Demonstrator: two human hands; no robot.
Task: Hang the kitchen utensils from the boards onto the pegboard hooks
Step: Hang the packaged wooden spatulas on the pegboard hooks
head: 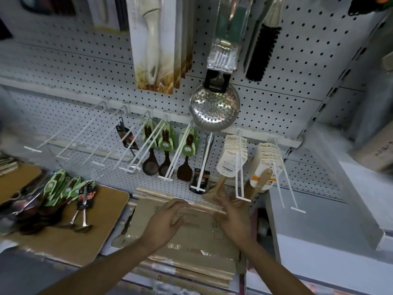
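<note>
Currently both hands are hovering low in front of the pegboard, above a stack of flattened cardboard. Left hand is holding nothing, fingers loosely curled and relaxed, spread over the cardboard. Right hand is likewise holding nothing, fingers extended and slightly blurred, reaching toward the wooden spatulas hanging on carded tags from the hooks at lower right; whether it is touching them I cannot tell. Unhung utensils are lying in a heap on a brown board at left: several with green card tags, plus two metal-handled ones with dark tags. On the pegboard, dark wooden spoons with green tags are hanging from the middle hooks, a dark flat spatula just beside them. A perforated steel skimmer is hanging above them, with a black-bristled brush up to its right. Several white hooks at left are standing bare. Another board is showing at far left, partly cut off. White shelving is flanking the scene on the right.
</note>
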